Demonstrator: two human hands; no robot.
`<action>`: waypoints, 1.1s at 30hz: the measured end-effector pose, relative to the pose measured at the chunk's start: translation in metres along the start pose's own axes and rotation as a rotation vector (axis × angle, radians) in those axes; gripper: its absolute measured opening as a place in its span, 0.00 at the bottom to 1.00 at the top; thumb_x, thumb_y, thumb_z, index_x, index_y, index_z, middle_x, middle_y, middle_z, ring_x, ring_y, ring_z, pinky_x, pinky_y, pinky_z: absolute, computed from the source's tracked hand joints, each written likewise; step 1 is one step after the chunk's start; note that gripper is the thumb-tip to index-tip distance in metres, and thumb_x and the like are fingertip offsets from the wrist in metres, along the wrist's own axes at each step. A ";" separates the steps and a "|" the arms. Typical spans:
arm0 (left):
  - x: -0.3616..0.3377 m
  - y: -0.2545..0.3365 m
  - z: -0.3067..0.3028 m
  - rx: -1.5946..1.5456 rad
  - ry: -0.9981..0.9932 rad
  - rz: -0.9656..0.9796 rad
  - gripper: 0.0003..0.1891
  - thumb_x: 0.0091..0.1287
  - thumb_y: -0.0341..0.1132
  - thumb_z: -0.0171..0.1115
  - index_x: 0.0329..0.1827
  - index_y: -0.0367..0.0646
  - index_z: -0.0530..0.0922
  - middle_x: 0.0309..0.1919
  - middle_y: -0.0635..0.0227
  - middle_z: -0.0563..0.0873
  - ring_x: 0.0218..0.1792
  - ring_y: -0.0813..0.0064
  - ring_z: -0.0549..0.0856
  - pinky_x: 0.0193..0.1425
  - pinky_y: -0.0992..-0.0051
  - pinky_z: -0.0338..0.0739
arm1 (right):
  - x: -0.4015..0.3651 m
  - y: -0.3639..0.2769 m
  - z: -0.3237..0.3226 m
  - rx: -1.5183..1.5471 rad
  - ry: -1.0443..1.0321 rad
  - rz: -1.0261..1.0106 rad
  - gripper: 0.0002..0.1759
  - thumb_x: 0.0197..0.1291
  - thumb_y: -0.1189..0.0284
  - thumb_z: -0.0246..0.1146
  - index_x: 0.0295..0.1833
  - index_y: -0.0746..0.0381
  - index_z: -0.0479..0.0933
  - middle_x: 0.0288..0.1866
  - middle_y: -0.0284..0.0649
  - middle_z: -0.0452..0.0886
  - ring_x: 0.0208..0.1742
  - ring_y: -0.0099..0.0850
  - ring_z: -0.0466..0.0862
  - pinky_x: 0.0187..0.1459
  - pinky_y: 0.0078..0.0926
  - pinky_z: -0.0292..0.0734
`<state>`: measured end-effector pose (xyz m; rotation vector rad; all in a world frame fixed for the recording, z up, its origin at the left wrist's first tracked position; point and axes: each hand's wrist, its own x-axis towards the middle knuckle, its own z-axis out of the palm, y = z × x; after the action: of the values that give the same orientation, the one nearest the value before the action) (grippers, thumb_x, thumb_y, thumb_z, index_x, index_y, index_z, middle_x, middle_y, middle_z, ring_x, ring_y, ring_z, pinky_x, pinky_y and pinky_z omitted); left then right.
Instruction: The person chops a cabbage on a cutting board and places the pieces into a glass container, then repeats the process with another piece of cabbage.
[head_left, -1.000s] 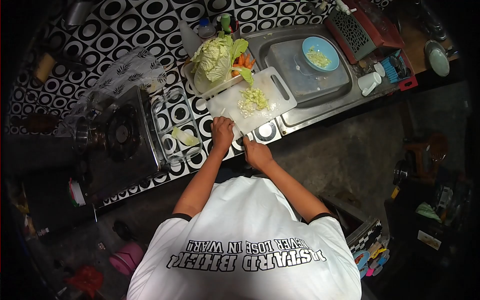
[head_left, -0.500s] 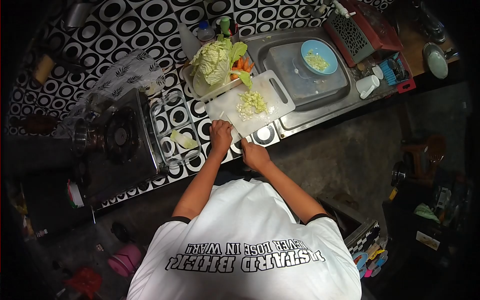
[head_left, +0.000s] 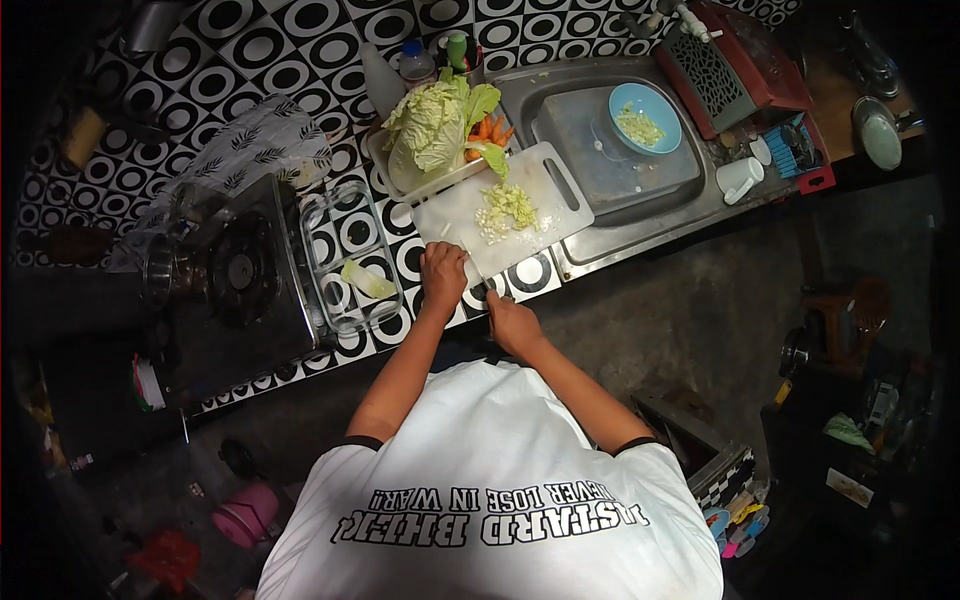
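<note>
My right hand (head_left: 515,328) is closed around the handle of a knife (head_left: 476,266), whose thin blade reaches over the near left part of a white cutting board (head_left: 562,228). Just left of the blade, my left hand (head_left: 443,273) presses curled fingers down at the board's corner; what lies under them is hidden. A small pale strip shows beyond those fingertips. Chopped cabbage (head_left: 512,207) lies heaped mid-board, with finer bits around it. Behind the board, a large napa cabbage (head_left: 425,130) and orange carrots (head_left: 492,132) fill a white container (head_left: 440,187).
A glass dish (head_left: 390,235) holding a cabbage leaf piece (head_left: 367,280) stands left, beside the stove (head_left: 235,265). At right, a light-blue bowl (head_left: 668,128) of chopped pieces rests on a translucent lid or tub (head_left: 590,165) in the sink (head_left: 600,250). A white mug (head_left: 738,178) sits farther right.
The camera view has shifted slightly. Both hands stay at the board's near left corner, with the knife still beside my left fingers.
</note>
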<state>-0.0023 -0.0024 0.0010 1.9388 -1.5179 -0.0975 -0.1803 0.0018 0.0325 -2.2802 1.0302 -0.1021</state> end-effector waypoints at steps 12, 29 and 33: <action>0.000 -0.002 -0.002 -0.003 -0.066 -0.039 0.02 0.58 0.29 0.64 0.33 0.45 0.81 0.36 0.68 0.80 0.47 0.62 0.77 0.50 0.60 0.69 | 0.040 0.001 0.004 -0.006 -0.010 -0.029 0.09 0.60 0.76 0.50 0.46 0.65 0.65 0.34 0.57 0.81 0.37 0.55 0.83 0.37 0.50 0.78; 0.002 0.003 -0.009 -0.046 -0.050 -0.014 0.07 0.56 0.27 0.68 0.35 0.40 0.78 0.37 0.62 0.81 0.47 0.58 0.77 0.53 0.60 0.69 | 0.012 0.027 -0.033 -0.074 -0.078 0.040 0.11 0.60 0.78 0.53 0.49 0.64 0.66 0.43 0.53 0.78 0.44 0.51 0.83 0.42 0.46 0.78; 0.003 -0.001 -0.011 -0.048 -0.038 0.002 0.07 0.55 0.27 0.67 0.35 0.39 0.78 0.36 0.61 0.81 0.47 0.57 0.77 0.53 0.60 0.70 | 0.012 0.030 -0.039 -0.110 -0.010 -0.023 0.13 0.62 0.77 0.52 0.53 0.59 0.69 0.41 0.51 0.77 0.43 0.48 0.84 0.41 0.44 0.79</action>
<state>0.0046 0.0000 0.0103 1.9073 -1.5279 -0.1694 -0.2037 -0.0410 0.0443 -2.3896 1.0275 -0.0437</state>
